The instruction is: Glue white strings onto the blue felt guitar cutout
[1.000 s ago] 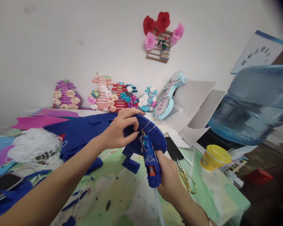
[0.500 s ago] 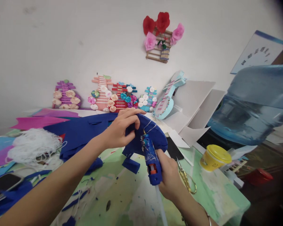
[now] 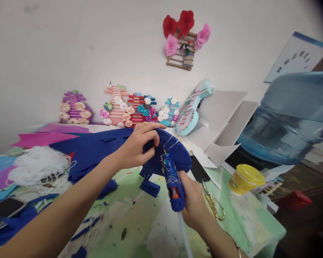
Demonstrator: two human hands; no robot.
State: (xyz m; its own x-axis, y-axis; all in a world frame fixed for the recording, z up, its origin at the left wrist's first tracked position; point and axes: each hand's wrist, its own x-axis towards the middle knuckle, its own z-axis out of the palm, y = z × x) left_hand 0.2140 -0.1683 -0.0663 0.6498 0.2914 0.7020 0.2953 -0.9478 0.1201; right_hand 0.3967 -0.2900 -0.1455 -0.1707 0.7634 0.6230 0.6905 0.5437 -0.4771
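Note:
My right hand [image 3: 193,197] is wrapped round a blue hot glue gun [image 3: 172,182], with a clear glue stick [image 3: 185,233] trailing from its back end. The nozzle points up at a rounded dark-blue craft piece [image 3: 180,159], close to a white string [image 3: 172,144] lying across its face. My left hand [image 3: 144,141] grips that piece near its top edge, fingers bent over it; the thumb tip is close to the surface. Whether the nozzle touches the piece I cannot tell. Blue paper [image 3: 97,145] spreads out behind my left forearm.
White string [image 3: 41,166] lies heaped at left, near a phone [image 3: 5,211]. Gold-handled scissors [image 3: 213,202] and a yellow tub [image 3: 246,178] are at right, with a large water bottle [image 3: 290,118] beyond. Decorated paper instruments [image 3: 137,109] line the wall.
The view has shifted very slightly. Both hands, the glue gun and the blue craft piece keep nearly the same positions.

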